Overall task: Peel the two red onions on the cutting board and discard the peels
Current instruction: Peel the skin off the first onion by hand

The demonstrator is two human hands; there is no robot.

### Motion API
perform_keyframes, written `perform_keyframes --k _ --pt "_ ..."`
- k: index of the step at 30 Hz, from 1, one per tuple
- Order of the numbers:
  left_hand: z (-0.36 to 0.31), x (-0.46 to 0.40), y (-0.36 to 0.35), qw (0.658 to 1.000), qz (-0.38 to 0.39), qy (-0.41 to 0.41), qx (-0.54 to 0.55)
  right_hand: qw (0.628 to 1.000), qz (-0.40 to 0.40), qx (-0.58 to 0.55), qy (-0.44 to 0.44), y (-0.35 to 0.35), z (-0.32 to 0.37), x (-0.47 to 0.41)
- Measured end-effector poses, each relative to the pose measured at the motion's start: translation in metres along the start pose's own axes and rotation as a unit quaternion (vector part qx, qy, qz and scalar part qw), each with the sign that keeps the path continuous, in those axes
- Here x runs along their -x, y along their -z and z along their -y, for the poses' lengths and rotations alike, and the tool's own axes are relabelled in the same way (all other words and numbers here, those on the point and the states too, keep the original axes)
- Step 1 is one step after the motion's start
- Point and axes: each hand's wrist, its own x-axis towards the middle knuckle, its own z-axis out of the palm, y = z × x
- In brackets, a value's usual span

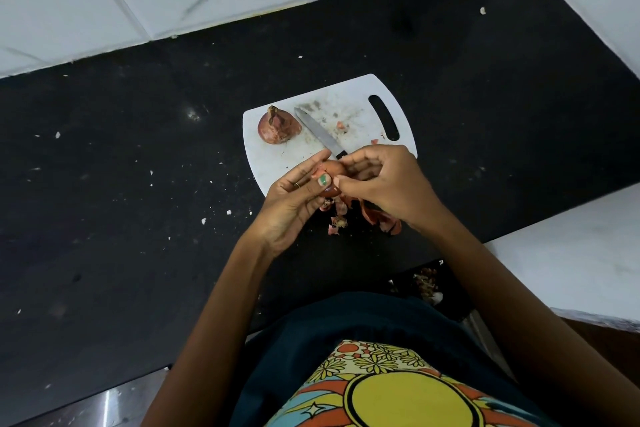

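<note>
Red onion (334,170) in mid-peel sits cupped in a person's left hand (294,198) at the near edge of the white cutting board (349,104), while the right hand (377,180) pinches at its skin and also grips the handle of a knife (317,130), blade pointing toward 11 o'clock. A second onion (277,125), skin still on, rests on the board at 10 o'clock from the hands. Loose peels (367,217) lie on the black counter (138,184) at 6 o'clock, not yet discarded. The risk, by the look of it: the blade shares the working hand and could swing toward the left fingers. The slick bulb might slip and roll off the board.
</note>
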Motion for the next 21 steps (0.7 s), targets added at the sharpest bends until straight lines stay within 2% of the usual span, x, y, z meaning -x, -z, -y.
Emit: perform_keyframes --k 5,10,16,21 --pt "0.001 -0.001 0.002 1.000 -0.002 0.004 0.001 1.000 0.014 0.004 0.014 0.003 0.001 -0.002" --pt "-0.002 0.000 0.004 1.000 -0.003 0.011 0.002 0.999 -0.011 -0.041 -0.011 0.008 -0.006 -0.006" --pt "-0.006 -0.002 0.004 1.000 -0.004 0.017 0.008 0.984 -0.003 -0.169 -0.063 0.006 -0.005 -0.006" --pt "-0.009 -0.003 0.003 0.998 0.025 0.031 0.045 0.967 -0.018 -0.237 -0.096 0.004 -0.007 -0.008"
